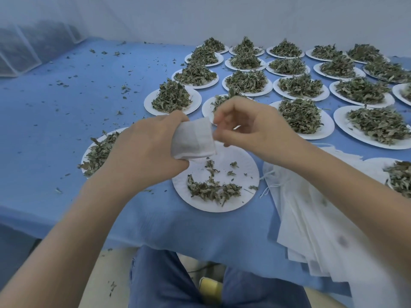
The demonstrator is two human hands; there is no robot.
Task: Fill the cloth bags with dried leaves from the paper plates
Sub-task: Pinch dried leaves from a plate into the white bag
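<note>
White cloth bag point(193, 138) is held above the near paper plate point(244, 165), gripped in the left hand point(146, 147) with the fingers curled round its body. The right hand point(251, 127) meets the bag at its mouth; the fingertips point(219, 121) are drawn together in a pinch at the bag's opening edge. Whether they hold leaves or only the rim cannot be told.

Progress, as judged from the layout: the near paper plate is largely emptied, with only a thin arc of dried leaves point(213, 190) and scattered crumbs left on it. The bag looks part filled and is not yet closed. The task overall appears to be at an early stage. Some twenty heaped plates point(302, 116) stand in rows across the far right of the table, all apparently untouched. Another leaf-covered plate point(97, 152) lies partly hidden under the left forearm, and one more point(398, 176) sits at the right edge.

Surroundings: a fanned stack of empty bags point(311, 218), drawstrings toward the near plate, lies just beside it on the right, under the right forearm. The blue table cover point(66, 121) carries loose leaf fragments over its left half. Translucent mesh panels point(33, 47) stand at the far left.

Obstructions: nothing blocks the near plate. The right forearm crosses above the bag stack, so reaching for a fresh bag could disturb it.
</note>
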